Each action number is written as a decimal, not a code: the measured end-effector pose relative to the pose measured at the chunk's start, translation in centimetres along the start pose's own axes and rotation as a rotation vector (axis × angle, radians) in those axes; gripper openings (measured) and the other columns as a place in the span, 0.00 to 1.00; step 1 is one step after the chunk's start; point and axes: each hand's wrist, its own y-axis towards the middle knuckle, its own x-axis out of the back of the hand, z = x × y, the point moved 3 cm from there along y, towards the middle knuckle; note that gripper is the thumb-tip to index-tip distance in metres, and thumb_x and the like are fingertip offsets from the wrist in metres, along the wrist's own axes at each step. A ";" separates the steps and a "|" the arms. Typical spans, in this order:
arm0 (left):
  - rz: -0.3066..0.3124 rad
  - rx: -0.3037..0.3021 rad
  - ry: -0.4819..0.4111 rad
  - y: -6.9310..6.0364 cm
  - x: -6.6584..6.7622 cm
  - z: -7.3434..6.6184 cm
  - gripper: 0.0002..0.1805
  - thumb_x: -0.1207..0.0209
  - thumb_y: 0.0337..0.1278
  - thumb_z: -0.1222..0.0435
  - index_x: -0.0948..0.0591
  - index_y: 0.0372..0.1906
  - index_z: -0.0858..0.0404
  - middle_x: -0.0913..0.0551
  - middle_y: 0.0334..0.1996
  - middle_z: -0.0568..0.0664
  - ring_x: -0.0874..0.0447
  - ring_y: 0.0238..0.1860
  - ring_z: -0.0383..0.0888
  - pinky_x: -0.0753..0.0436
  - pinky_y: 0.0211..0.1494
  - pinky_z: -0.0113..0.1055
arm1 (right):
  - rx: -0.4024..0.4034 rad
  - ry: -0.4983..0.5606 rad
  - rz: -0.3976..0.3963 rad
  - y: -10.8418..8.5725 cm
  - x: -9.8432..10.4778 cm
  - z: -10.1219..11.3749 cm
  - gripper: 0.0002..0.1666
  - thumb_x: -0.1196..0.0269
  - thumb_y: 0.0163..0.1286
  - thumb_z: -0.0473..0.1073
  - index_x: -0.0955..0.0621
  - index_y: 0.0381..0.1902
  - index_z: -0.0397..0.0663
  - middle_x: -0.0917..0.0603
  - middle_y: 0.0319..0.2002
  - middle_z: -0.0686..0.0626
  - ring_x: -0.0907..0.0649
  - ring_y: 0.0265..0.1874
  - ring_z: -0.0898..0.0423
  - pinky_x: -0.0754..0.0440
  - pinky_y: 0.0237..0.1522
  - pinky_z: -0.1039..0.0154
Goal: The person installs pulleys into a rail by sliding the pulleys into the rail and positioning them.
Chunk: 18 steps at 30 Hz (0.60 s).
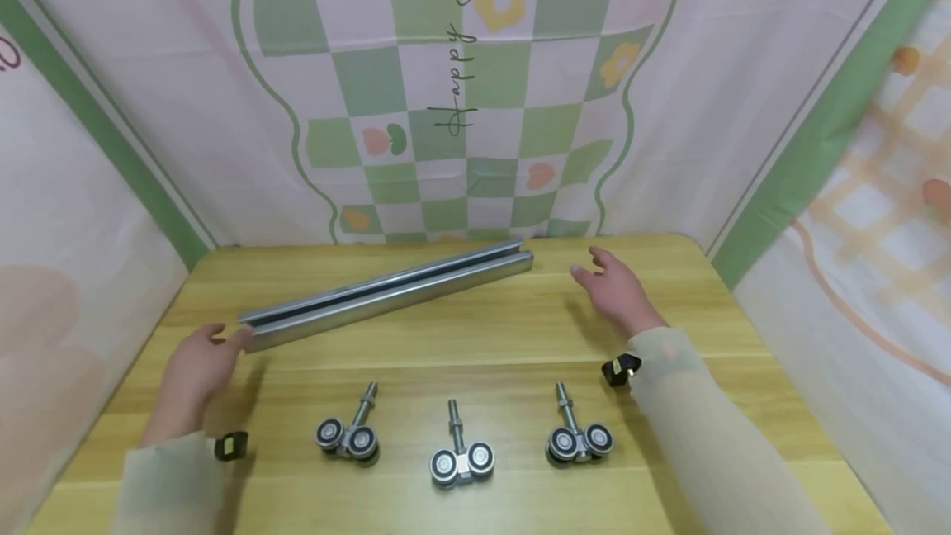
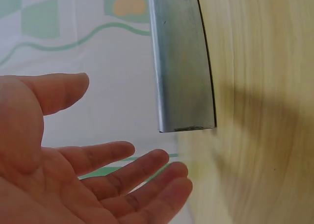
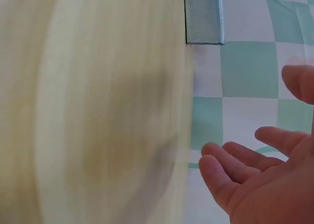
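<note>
A long metal channel rail [image 1: 386, 291] lies aslant across the back of the wooden table, its slot facing up. By its left end is my left hand [image 1: 202, 370]; in the left wrist view the fingers [image 2: 122, 180] are spread and a gap separates them from the rail's end [image 2: 184, 87]. My right hand [image 1: 615, 291] hovers to the right of the rail's far end, apart from it, fingers loosely extended. The right wrist view shows that hand [image 3: 274, 180] holding nothing, below the rail's end [image 3: 205, 18].
Toward the front of the table [image 1: 401, 510] stand three roller trolleys with threaded bolts: a left one [image 1: 347, 436], a middle one [image 1: 462, 461] and a right one [image 1: 579, 440]. Patterned cloth [image 1: 431, 89] hangs behind the table and along both sides.
</note>
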 end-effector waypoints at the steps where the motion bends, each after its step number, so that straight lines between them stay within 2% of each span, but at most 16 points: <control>1: 0.009 0.004 -0.022 0.0 0.0 0.1 0.51 0.61 0.71 0.37 0.48 0.73 0.81 0.35 0.63 0.80 0.30 0.59 0.73 0.30 0.59 0.64 | -0.001 0.004 0.004 0.2 0.1 0.0 0.53 0.51 0.73 0.71 0.51 0.80 0.42 0.44 0.75 0.33 0.37 0.70 0.34 0.40 0.67 0.37; 5: 0.025 0.011 -0.086 0.5 0.1 0.4 0.48 0.59 0.73 0.40 0.47 0.72 0.81 0.26 0.58 0.77 0.22 0.54 0.67 0.24 0.54 0.59 | 0.007 0.009 0.009 1.1 -0.1 0.2 0.51 0.49 0.74 0.67 0.48 0.78 0.39 0.41 0.73 0.31 0.38 0.70 0.33 0.42 0.68 0.38; 7: 0.031 0.010 -0.095 0.8 0.1 0.5 0.47 0.58 0.73 0.42 0.46 0.72 0.81 0.24 0.56 0.76 0.21 0.53 0.67 0.23 0.54 0.59 | 0.008 0.022 0.019 1.4 -0.3 0.4 0.49 0.48 0.75 0.65 0.47 0.78 0.38 0.39 0.72 0.31 0.38 0.70 0.33 0.42 0.68 0.38; 13: 0.023 0.027 -0.079 1.3 0.1 0.8 0.45 0.58 0.74 0.42 0.44 0.73 0.79 0.24 0.56 0.74 0.21 0.53 0.65 0.25 0.55 0.60 | -0.003 0.054 0.040 2.5 -1.4 0.8 0.44 0.45 0.76 0.58 0.43 0.76 0.34 0.35 0.70 0.29 0.35 0.68 0.33 0.37 0.67 0.41; 18: 0.033 0.024 -0.089 1.5 0.0 1.0 0.45 0.57 0.74 0.42 0.44 0.72 0.79 0.22 0.55 0.73 0.21 0.53 0.65 0.24 0.54 0.59 | 0.009 0.047 0.031 3.3 -1.9 1.4 0.40 0.45 0.76 0.52 0.41 0.75 0.34 0.32 0.68 0.30 0.32 0.67 0.35 0.38 0.68 0.43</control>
